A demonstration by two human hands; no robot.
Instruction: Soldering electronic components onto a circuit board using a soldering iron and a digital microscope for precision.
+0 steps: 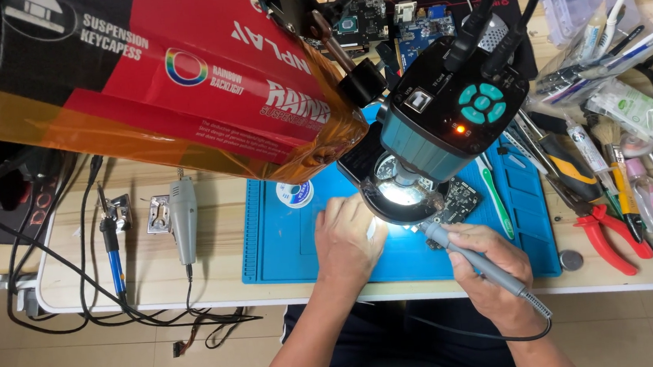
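Observation:
My right hand (482, 260) grips a grey pen-shaped soldering tool (468, 256) with a thin cable trailing back; its tip points up-left under the ring light. My left hand (346, 236) rests palm down on the blue work mat (284, 241), fingers reaching under the lit lens, where what it touches is hidden. A dark circuit board (461, 198) lies under the teal and black microscope camera (453, 111), mostly covered by it.
A red and black box (147, 73) wrapped in amber tape hangs over the upper left. A blue soldering iron (113, 251) and a grey rotary tool (183, 218) lie left of the mat. Red pliers (602, 232), screwdrivers, tubes and brushes crowd the right side.

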